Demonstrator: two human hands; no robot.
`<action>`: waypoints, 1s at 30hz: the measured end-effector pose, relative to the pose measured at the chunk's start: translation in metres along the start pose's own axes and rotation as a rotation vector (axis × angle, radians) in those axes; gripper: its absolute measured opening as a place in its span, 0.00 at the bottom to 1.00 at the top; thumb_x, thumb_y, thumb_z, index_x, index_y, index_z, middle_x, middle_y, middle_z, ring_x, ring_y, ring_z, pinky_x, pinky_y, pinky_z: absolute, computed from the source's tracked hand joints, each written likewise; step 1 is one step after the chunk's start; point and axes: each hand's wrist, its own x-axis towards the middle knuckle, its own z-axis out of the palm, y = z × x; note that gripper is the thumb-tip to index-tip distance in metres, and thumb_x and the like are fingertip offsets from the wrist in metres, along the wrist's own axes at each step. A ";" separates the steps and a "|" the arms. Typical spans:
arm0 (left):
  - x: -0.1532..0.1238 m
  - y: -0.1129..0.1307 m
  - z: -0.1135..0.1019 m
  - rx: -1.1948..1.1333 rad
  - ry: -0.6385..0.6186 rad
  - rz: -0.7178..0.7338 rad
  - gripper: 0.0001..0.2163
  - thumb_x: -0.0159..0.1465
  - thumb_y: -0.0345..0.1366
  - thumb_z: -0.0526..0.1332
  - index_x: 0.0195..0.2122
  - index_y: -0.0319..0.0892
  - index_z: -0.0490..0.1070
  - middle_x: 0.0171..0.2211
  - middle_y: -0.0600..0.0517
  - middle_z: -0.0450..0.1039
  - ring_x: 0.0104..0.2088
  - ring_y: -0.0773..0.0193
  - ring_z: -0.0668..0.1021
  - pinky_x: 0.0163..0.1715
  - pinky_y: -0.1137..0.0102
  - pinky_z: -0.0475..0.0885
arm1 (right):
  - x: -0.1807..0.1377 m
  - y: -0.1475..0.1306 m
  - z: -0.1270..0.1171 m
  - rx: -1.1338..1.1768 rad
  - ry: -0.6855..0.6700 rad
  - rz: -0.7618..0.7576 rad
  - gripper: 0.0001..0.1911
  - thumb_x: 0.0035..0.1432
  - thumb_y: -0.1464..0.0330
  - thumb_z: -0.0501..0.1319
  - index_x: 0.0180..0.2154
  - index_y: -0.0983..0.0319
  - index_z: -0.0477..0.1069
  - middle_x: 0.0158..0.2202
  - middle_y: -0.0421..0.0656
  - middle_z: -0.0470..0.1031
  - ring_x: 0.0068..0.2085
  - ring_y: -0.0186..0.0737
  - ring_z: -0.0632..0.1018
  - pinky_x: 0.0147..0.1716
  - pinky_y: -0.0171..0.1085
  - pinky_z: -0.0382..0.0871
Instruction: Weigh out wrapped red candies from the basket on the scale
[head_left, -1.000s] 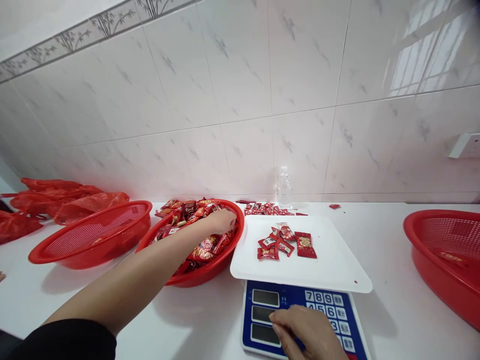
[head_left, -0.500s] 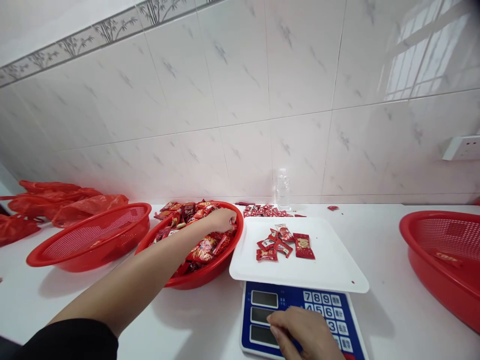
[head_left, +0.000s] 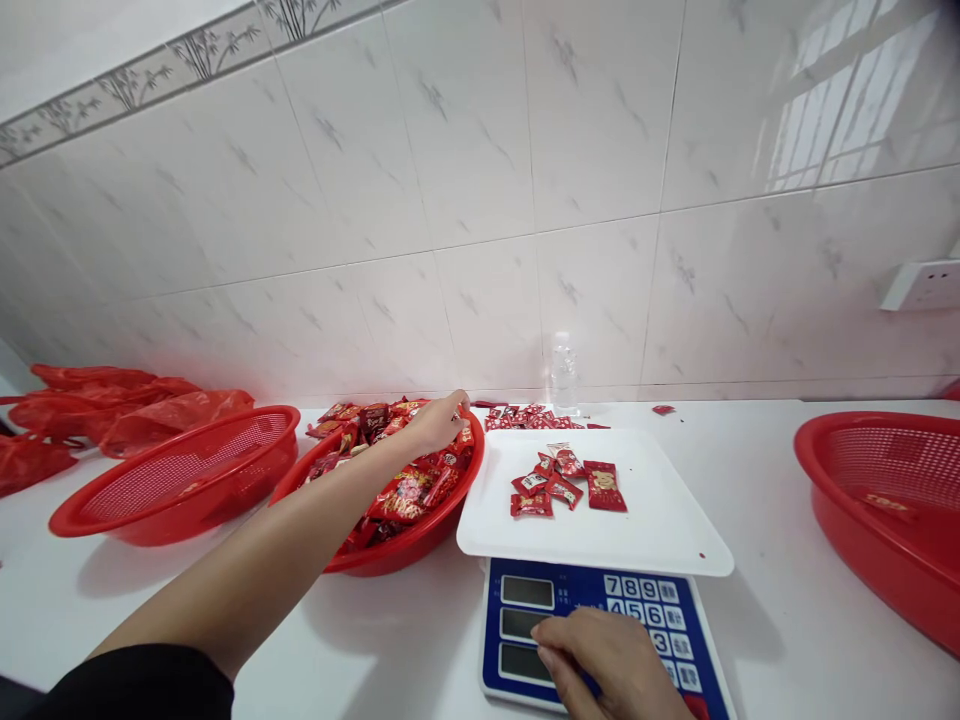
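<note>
My left hand (head_left: 441, 424) reaches over the far right rim of a red plastic basket (head_left: 397, 562) heaped with red-wrapped candies (head_left: 409, 492). Its fingers are closed; what they hold, if anything, is hidden. Low over the blue panel of a digital scale (head_left: 496, 600) hovers my right hand (head_left: 611, 660), thumb and fingertips drawn together. Whether that hand holds anything is hidden too. On the scale's white tray (head_left: 652, 520) lie several small wrapped candies (head_left: 532, 505) in a loose group, with a larger red packet (head_left: 604, 485) at their right.
Left stands another red basket (head_left: 180, 500), with red plastic bags (head_left: 120, 405) behind it. A third red basket (head_left: 862, 500) is at the right edge. Behind the tray are small red packets (head_left: 525, 417) and a clear bottle (head_left: 564, 375) against the tiled wall. A socket (head_left: 926, 288) sits on the wall.
My left hand has risen slightly and shifted a little left at the basket's far right rim. My right hand and the candies on the tray stay as they were.
</note>
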 end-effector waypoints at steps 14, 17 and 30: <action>0.011 -0.008 0.003 -0.059 -0.034 0.007 0.13 0.58 0.31 0.53 0.44 0.42 0.69 0.31 0.55 0.78 0.30 0.65 0.77 0.27 0.75 0.67 | 0.000 0.001 -0.001 -0.011 -0.004 -0.028 0.09 0.63 0.71 0.51 0.35 0.57 0.69 0.22 0.35 0.74 0.20 0.32 0.73 0.21 0.30 0.60; 0.008 -0.010 0.005 -0.019 -0.120 0.044 0.12 0.56 0.33 0.56 0.41 0.43 0.71 0.33 0.54 0.78 0.32 0.63 0.78 0.30 0.74 0.68 | 0.003 0.000 -0.001 0.003 0.024 -0.034 0.10 0.64 0.70 0.50 0.35 0.58 0.69 0.21 0.35 0.74 0.19 0.31 0.73 0.20 0.30 0.59; -0.007 0.010 0.008 0.224 -0.191 0.096 0.07 0.58 0.31 0.57 0.31 0.44 0.75 0.34 0.49 0.78 0.37 0.55 0.77 0.39 0.66 0.69 | 0.001 0.001 0.000 -0.005 -0.010 -0.014 0.09 0.63 0.70 0.51 0.34 0.57 0.68 0.21 0.35 0.73 0.20 0.31 0.73 0.20 0.30 0.60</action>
